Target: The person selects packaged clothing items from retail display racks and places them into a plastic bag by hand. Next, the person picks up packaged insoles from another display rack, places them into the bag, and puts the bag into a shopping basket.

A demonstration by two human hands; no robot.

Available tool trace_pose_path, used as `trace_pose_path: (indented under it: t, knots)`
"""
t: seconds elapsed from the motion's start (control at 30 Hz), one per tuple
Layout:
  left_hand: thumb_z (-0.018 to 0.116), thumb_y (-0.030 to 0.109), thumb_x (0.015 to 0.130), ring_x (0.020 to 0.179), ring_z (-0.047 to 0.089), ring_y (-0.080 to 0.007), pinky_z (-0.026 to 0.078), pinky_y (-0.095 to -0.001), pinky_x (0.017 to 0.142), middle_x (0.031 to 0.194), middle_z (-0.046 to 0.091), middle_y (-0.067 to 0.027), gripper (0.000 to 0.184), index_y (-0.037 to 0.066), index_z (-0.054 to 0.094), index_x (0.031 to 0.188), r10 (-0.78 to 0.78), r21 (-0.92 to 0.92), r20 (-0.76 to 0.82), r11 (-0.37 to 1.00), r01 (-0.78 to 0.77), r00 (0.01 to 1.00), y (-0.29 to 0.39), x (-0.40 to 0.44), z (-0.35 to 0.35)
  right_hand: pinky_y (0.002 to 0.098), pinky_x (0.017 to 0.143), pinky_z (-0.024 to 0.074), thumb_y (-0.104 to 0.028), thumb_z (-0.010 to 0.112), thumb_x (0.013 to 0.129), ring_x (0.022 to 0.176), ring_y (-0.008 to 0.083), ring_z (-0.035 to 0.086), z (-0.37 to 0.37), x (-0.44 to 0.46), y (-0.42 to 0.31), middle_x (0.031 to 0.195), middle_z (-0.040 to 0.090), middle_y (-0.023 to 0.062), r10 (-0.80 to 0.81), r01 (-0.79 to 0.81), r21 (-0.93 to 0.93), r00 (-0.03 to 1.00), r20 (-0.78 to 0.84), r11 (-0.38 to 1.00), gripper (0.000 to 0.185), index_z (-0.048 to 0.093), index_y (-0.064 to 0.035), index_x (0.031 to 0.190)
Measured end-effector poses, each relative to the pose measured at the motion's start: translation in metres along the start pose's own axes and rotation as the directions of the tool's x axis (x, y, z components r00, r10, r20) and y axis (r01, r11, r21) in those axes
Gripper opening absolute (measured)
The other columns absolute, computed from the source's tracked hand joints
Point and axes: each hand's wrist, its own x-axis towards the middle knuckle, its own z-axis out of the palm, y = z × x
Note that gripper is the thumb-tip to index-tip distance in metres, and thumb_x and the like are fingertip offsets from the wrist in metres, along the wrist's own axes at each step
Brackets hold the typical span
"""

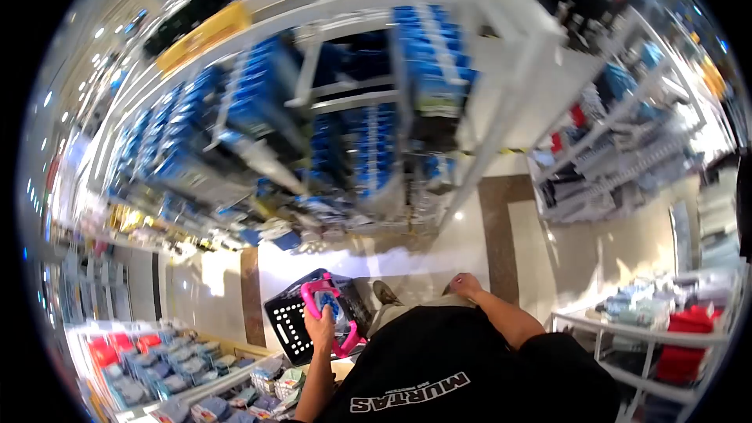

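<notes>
A black shopping basket (291,321) with rows of square holes in its side hangs at my left. My left hand (319,327) is closed around its pink handle (312,295). Inside the basket lies something blue and clear, perhaps packaged goods, partly hidden by the handle and my hand. My right hand (466,284) hangs low beside my trouser leg, above the tiled floor. Its fingers are too small and blurred to make out, and no object shows in it.
Ahead stands a white metal rack (501,110) hung with many blue-topped packages (431,39). A yellow bin (204,37) sits on its upper left. Another rack (627,141) stands to the right. Low displays of folded goods (172,364) and a red item (681,345) flank me.
</notes>
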Motion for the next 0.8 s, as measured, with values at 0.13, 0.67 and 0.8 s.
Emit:
trace_pose_path:
  t: [0.13, 0.67, 0.8]
  knots:
    - [0.062, 0.012, 0.088, 0.043, 0.054, -0.0144, 0.043, -0.0249, 0.036, 0.069, 0.058, -0.0082, 0.028, -0.001, 0.050, 0.109, -0.099, -0.062, 0.049, 0.993, 0.102, 0.994, 0.023, -0.035, 0.027, 0.0411, 0.064, 0.0517, -0.024, 0.065, 0.079, 0.066, 0.0296, 0.065, -0.039, -0.033, 0.091, 0.072, 0.068, 0.0149, 0.085, -0.086, -0.072, 0.996, -0.025, 0.994, 0.022, 0.072, -0.0039, 0.081]
    - [0.065, 0.013, 0.082, 0.047, 0.056, -0.0153, 0.046, -0.0288, 0.043, 0.060, 0.056, -0.0062, 0.023, -0.001, 0.054, 0.096, -0.063, 0.027, 0.020, 0.998, 0.062, 0.998, 0.060, -0.062, 0.125, 0.0357, 0.064, 0.0543, -0.021, 0.067, 0.080, 0.065, 0.0210, 0.068, -0.048, -0.013, 0.171, 0.072, 0.069, 0.0137, 0.063, -0.045, 0.167, 0.993, -0.103, 0.985, 0.025, 0.072, -0.0004, 0.094]
    - [0.066, 0.014, 0.081, 0.048, 0.057, -0.0162, 0.047, -0.0314, 0.045, 0.065, 0.057, -0.0070, 0.023, 0.001, 0.055, 0.095, -0.057, 0.071, -0.011, 0.996, 0.057, 0.998, 0.064, -0.065, 0.131, 0.0347, 0.064, 0.0542, -0.022, 0.066, 0.083, 0.064, 0.0212, 0.068, -0.062, -0.021, 0.137, 0.072, 0.069, 0.0142, 0.111, -0.116, 0.203, 0.993, 0.036, 0.972, 0.022, 0.073, -0.0034, 0.094]
